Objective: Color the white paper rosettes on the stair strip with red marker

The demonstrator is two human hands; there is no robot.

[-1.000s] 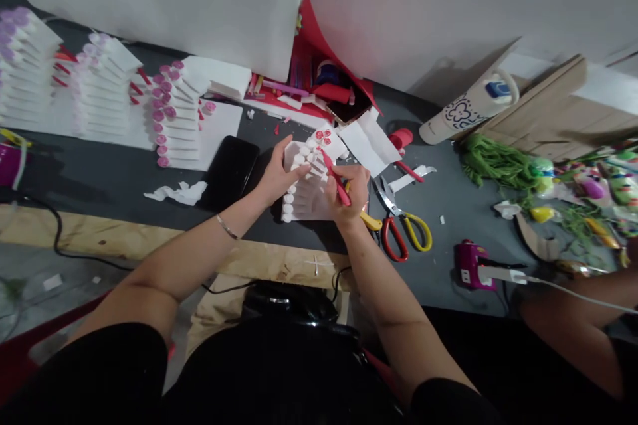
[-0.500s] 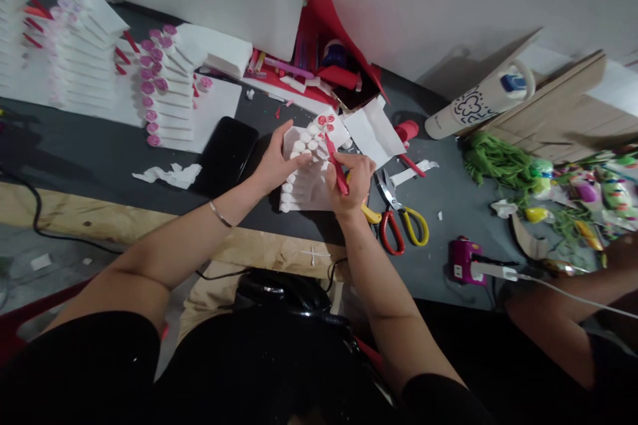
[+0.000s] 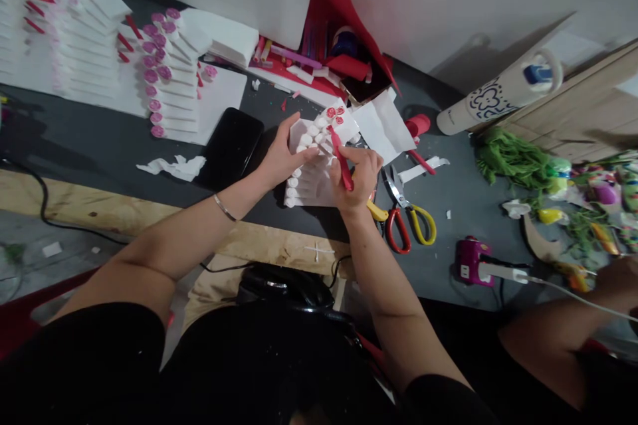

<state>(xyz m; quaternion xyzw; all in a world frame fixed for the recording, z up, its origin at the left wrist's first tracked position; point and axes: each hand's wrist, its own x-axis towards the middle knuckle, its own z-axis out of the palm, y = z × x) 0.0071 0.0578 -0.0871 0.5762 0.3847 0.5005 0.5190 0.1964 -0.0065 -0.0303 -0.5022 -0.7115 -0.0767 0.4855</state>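
- Left hand (image 3: 284,159): fingers spread, pressing against a white knobbed paper cutout (image 3: 312,186)
- Right hand (image 3: 361,179): closed around a red marker (image 3: 341,158), its tip over the cutout
- Scissors (image 3: 409,226): just beside the right hand

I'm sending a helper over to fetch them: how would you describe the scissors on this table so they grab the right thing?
On the dark tabletop, look just to the right of the person's right hand. There lie scissors with metal blades pointing away from the person. Their handles set them apart: one red loop and one yellow loop.
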